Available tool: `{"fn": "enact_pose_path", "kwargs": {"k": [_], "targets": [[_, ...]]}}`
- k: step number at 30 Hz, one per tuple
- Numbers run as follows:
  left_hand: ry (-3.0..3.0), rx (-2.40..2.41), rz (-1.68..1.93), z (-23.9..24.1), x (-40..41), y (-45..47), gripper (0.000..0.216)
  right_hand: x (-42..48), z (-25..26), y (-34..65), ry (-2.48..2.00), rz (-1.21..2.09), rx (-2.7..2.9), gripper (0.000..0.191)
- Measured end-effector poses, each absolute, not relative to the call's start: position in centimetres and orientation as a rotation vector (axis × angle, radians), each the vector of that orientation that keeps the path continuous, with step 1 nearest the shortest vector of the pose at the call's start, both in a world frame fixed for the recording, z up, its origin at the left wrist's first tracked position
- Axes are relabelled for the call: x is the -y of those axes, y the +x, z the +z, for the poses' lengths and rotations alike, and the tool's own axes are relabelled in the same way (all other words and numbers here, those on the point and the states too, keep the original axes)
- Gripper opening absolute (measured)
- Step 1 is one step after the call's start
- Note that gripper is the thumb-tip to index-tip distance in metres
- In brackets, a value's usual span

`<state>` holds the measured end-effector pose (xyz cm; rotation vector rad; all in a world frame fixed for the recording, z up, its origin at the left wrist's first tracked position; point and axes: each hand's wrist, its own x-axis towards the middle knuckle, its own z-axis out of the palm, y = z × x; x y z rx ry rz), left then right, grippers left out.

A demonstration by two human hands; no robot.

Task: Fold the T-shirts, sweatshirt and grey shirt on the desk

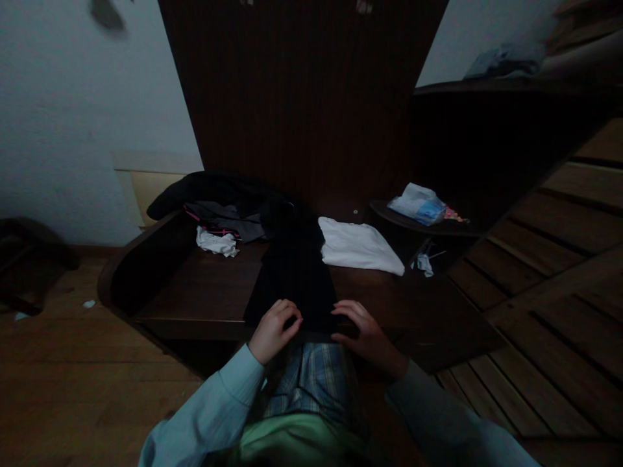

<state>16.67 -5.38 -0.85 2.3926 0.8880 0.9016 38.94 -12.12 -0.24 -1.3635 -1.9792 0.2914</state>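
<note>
A black piece of cloth point(299, 272), probably a garment, lies spread on the dark wooden bench point(214, 292), its near end at the front edge. My left hand point(278, 327) is over the cloth's near left part. Its thumb and index fingertip come together in a ring, and I cannot make out whether cloth is pinched there. At the near right side, my right hand point(363, 331) has its thumb and fingers apart, with nothing visible between them. A folded white cloth point(360, 246) lies to the right of the black one.
Dark clothes point(219, 194) are heaped at the back left, beside a crumpled white cloth point(217, 242). A plastic packet point(421, 204) sits on a small corner shelf at right. Wooden slats point(549, 279) lean along the right side. A curved side panel point(114, 279) bounds the bench's left end.
</note>
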Motion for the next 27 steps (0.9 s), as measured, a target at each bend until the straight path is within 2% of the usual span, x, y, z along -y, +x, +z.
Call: {"fn": "enact_pose_path", "kwargs": {"k": [7,14,22,23,27], "targets": [[2.263,-0.875,1.033,-1.2,5.3,16.7,0.011,12.4,-2.8,36.5,-1.411,0.07,1.825,0.027],[2.227,-0.862,1.085,-0.9,5.3,16.5,0.012,11.7,-3.5,36.3,-1.459,-0.025,1.698,0.035],[2.386,-0.832,0.916,-0.7,5.7,15.7,0.016,11.7,-3.9,37.1,-1.438,-0.07,1.787,0.028],[2.432,-0.835,0.888,-0.6,5.7,15.2,0.02,11.9,-3.8,37.3,-1.427,-0.067,1.833,0.027],[2.631,-0.954,0.793,-1.1,5.1,12.0,0.062,12.4,-3.1,37.9,-1.394,-0.033,2.074,0.037]]}}
